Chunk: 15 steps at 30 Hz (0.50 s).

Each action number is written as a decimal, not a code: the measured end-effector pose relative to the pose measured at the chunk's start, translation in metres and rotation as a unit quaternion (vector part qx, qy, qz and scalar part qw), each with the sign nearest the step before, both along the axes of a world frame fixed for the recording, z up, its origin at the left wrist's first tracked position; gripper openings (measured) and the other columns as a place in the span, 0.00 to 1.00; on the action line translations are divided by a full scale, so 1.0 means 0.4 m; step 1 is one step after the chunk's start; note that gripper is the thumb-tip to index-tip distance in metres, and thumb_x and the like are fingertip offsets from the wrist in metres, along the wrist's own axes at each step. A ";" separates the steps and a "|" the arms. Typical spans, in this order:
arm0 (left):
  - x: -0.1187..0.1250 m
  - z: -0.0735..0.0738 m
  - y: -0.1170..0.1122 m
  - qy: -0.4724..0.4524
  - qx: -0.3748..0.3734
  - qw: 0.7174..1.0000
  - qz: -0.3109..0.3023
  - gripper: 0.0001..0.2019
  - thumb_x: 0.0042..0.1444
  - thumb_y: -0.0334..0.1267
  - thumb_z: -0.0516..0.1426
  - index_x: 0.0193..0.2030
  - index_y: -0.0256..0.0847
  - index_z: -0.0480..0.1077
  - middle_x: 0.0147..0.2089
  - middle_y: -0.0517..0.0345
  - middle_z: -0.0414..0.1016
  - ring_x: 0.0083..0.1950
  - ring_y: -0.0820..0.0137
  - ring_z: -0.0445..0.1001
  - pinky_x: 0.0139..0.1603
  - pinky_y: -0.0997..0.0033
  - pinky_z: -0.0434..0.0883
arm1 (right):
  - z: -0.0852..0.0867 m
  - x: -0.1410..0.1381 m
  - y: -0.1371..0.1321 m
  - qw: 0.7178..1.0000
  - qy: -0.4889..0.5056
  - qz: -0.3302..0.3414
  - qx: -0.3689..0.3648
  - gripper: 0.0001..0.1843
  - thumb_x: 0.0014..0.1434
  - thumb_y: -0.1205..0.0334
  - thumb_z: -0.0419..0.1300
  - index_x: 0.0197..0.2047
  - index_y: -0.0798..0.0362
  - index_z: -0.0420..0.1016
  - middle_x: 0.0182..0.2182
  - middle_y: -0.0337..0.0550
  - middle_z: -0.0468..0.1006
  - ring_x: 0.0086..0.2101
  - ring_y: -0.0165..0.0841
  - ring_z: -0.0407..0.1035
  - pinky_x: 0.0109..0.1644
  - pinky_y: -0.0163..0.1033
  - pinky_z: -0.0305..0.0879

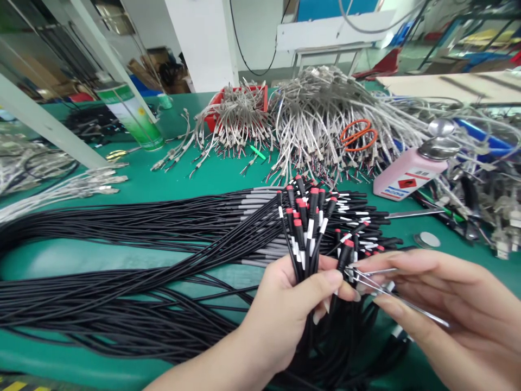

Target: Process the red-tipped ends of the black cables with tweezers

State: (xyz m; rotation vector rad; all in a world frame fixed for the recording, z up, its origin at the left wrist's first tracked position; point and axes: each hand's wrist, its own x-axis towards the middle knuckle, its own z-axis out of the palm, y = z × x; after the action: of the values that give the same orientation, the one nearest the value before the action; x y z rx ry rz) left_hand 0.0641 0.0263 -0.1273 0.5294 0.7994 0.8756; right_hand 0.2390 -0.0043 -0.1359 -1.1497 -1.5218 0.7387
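My left hand (285, 309) is closed round a bunch of black cables with red-tipped connectors (305, 228) that stand up above my fingers. My right hand (443, 304) pinches metal tweezers (391, 290), whose tips meet one red-tipped connector (345, 252) at my left thumb. A large bundle of black cables (134, 255) runs across the green table (49, 260) to the left.
Piles of grey wires with connectors (325, 119) lie at the back, partly in a red bin (260, 95). Orange scissors (358, 136) rest on them. A pink dispenser bottle (411, 168) stands at the right, a green-and-white spray can (134, 117) at the back left.
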 end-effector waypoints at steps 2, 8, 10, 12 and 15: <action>0.000 -0.001 -0.001 -0.001 0.002 1.000 -0.001 0.09 0.51 0.36 0.66 0.36 0.35 0.74 0.26 0.59 0.77 0.22 0.79 0.61 0.24 0.77 0.56 | -0.001 0.001 0.002 1.000 -0.007 0.008 0.009 0.20 0.58 0.70 0.64 0.51 0.39 0.72 0.42 0.33 0.83 0.39 0.26 0.79 0.49 0.21 0.73; -0.002 0.000 -0.005 -0.003 0.005 1.000 0.004 0.09 0.51 0.37 0.67 0.36 0.35 0.74 0.26 0.59 0.77 0.23 0.79 0.63 0.24 0.77 0.58 | -0.006 0.009 0.006 0.999 -0.032 0.024 0.028 0.21 0.59 0.70 0.62 0.52 0.39 0.70 0.44 0.29 0.82 0.40 0.24 0.79 0.49 0.18 0.72; -0.003 0.001 -0.004 0.001 0.005 1.000 0.003 0.09 0.51 0.36 0.67 0.35 0.34 0.74 0.27 0.58 0.77 0.23 0.79 0.62 0.25 0.77 0.58 | -0.011 0.013 0.005 0.997 -0.059 0.017 0.041 0.20 0.59 0.70 0.63 0.52 0.39 0.71 0.44 0.29 0.83 0.41 0.24 0.79 0.51 0.18 0.71; -0.001 0.002 -0.003 0.001 0.005 1.000 0.002 0.09 0.50 0.36 0.68 0.33 0.34 0.75 0.27 0.58 0.77 0.24 0.79 0.63 0.25 0.78 0.58 | -0.016 0.019 0.004 0.995 -0.084 -0.007 0.046 0.19 0.59 0.68 0.64 0.51 0.40 0.73 0.44 0.29 0.83 0.42 0.25 0.79 0.52 0.19 0.71; 0.003 0.000 -0.004 -0.003 0.002 1.000 0.003 0.09 0.50 0.36 0.68 0.33 0.34 0.76 0.28 0.57 0.77 0.24 0.79 0.64 0.26 0.78 0.58 | -0.018 0.025 0.004 0.994 -0.095 -0.029 0.045 0.18 0.57 0.66 0.66 0.50 0.39 0.74 0.43 0.29 0.83 0.41 0.26 0.79 0.53 0.21 0.71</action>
State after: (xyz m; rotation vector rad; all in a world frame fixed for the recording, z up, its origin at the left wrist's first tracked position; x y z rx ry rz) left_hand 0.0652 0.0248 -0.1275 0.5277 0.7949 0.8831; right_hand 0.2489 -0.0028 -0.1429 -1.2176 -1.6556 0.5271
